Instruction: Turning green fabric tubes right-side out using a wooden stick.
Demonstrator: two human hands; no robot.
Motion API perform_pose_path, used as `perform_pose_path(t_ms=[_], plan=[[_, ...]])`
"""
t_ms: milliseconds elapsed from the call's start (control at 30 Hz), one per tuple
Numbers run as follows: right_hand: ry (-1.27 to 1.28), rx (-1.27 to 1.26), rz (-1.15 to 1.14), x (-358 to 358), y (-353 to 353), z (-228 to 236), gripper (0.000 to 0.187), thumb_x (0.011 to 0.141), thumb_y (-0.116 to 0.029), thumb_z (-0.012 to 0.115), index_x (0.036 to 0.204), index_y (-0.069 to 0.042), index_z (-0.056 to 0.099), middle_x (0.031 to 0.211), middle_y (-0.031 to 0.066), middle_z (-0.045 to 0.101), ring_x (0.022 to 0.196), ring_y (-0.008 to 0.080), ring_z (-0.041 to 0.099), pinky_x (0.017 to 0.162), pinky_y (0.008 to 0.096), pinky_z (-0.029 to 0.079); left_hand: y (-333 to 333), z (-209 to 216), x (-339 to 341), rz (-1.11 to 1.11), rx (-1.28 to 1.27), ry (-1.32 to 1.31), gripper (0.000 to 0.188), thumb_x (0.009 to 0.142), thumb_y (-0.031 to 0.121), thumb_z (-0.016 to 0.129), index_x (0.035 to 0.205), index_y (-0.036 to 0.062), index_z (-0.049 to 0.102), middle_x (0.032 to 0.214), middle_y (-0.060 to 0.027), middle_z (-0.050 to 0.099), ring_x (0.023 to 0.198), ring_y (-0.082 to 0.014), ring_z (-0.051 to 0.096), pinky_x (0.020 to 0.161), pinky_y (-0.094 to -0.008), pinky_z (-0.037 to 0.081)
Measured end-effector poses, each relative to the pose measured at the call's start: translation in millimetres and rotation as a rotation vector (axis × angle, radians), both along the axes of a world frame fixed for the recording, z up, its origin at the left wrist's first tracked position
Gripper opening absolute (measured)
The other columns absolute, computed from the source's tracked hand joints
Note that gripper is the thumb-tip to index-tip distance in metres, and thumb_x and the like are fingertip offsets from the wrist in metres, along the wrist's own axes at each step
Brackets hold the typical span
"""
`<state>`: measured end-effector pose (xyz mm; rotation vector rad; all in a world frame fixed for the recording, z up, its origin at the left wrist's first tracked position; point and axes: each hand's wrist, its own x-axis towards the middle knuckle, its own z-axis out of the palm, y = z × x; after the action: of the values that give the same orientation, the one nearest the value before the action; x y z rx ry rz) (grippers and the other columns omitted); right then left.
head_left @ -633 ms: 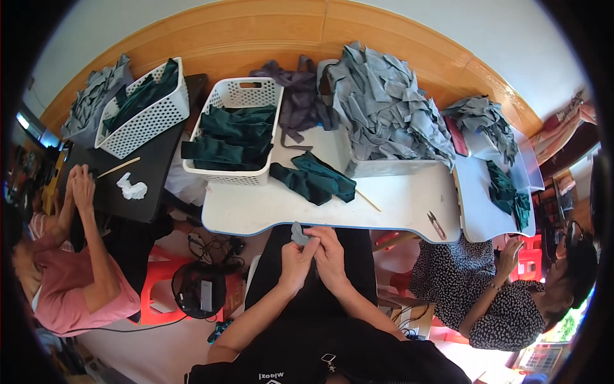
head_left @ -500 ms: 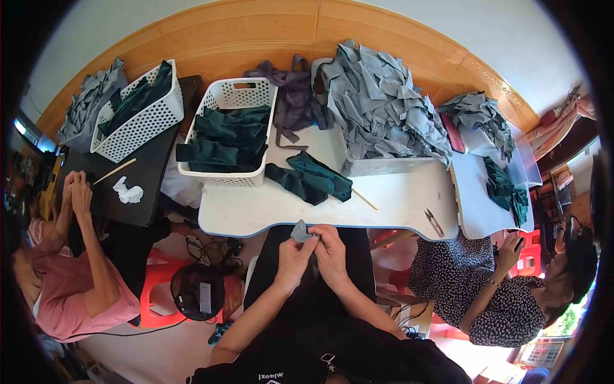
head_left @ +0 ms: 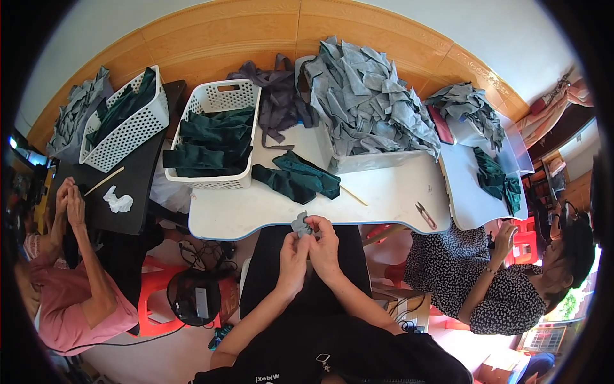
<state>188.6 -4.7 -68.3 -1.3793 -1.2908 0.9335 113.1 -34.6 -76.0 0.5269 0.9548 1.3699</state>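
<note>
In front of the table edge, over my lap, my left hand [head_left: 293, 261] and my right hand [head_left: 325, 248] meet with their fingertips together. Between them is a small grey fabric piece [head_left: 300, 224], crumpled and poking up above the fingers. Both hands are closed on it, though the exact pinch is partly hidden. On the white table [head_left: 384, 198] just beyond lie dark green velvet pieces [head_left: 297, 178], with a thin wooden stick [head_left: 354, 194] beside them. Thread snips [head_left: 426, 216] rest farther right, near the front edge.
A white basket [head_left: 214, 182] of green velvet stands at left; a large bin [head_left: 377, 162] heaped with grey fabric pieces stands at back right. Dark strips [head_left: 284, 102] lie between them. Co-workers sit on both sides: a pink sleeve [head_left: 115, 307] at left, a patterned dress [head_left: 505, 301] at right.
The grey fabric went from a pointed fold to a more crumpled bunch. My right hand has shifted up over it. The whole view has swung slightly, moving the table contents left.
</note>
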Motion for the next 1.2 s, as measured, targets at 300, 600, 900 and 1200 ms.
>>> perform_pose_path(t_ms=[300, 600, 900, 1200], plan=[[-0.228, 0.072, 0.006, 4, -6, -20, 0.019, 0.079, -0.003, 0.068, 0.098, -0.003, 0.069, 0.09, 0.0053, 0.056, 0.085, 0.019, 0.054, 0.079, 0.0281, 0.043, 17, -10, -13, 0.129, 0.085, 0.513, 0.024, 0.094, 0.017, 0.059, 0.076, 0.0034, 0.05, 0.071, 0.0002, 0.051, 0.066, -0.0055, 0.042, 0.057, -0.0226, 0.036], [0.745, -0.672, 0.567, 14, -35, -18, 0.012, 0.089, -0.018, 0.067, 0.084, -0.008, 0.064, 0.071, -0.0049, 0.047, 0.067, 0.008, 0.045, 0.066, 0.0214, 0.036, 22, -27, -53, -0.016, 0.084, 0.599, 0.043, 0.082, 0.015, 0.075, 0.054, 0.0057, 0.044, 0.052, 0.0051, 0.04, 0.051, -0.0023, 0.033, 0.045, -0.0233, 0.025], [1.537, -0.883, 1.006, 25, -29, -7, 0.031, 0.102, -0.045, 0.033, 0.1, -0.021, 0.054, 0.056, -0.0087, 0.032, 0.065, 0.0117, 0.036, 0.075, 0.0319, 0.036, 1, 8, -68, 0.09, 0.254, 0.217, 0.026, 0.09, 0.003, 0.059, 0.115, 0.0002, 0.062, 0.093, -0.0055, 0.065, 0.086, -0.0104, 0.057, 0.076, -0.0237, 0.045], [1.21, -0.802, 1.043, 71, 1, 8, 0.052, 0.1, -0.042, 0.042, 0.139, -0.008, 0.041, 0.076, 0.0014, 0.055, 0.078, 0.0128, 0.049, 0.076, 0.0298, 0.042, -15, 13, -93, 0.197, 0.087, 0.45, 0.015, 0.08, -0.007, 0.067, 0.094, -0.004, 0.071, 0.085, -0.0076, 0.067, 0.072, -0.0126, 0.062, 0.067, -0.023, 0.051]])
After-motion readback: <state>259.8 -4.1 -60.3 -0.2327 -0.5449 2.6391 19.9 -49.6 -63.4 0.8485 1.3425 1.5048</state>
